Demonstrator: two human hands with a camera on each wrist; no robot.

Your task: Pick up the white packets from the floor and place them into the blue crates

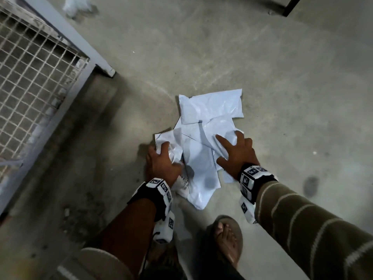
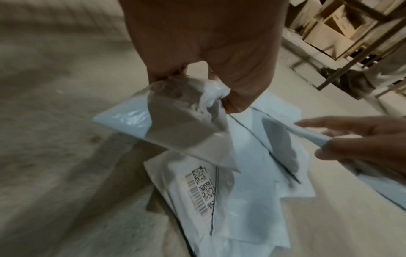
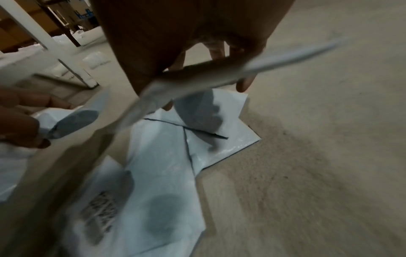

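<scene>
Below: left hand (image 1: 161,160) bunching soft, slippery white packets (image 1: 201,150) at 9 o'clock; right hand (image 1: 236,152) pinching edge at 3 o'clock.

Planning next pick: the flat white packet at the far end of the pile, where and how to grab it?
Far packet lies flat on the floor, its near edge tucked under the pile. Take its free far-right corner, coming from the far side, and pinch the thin edge, probably lifting to peel it free.

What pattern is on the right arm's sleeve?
Brown with thin pale stripes across the sleeve; the head view shows it best.
</scene>
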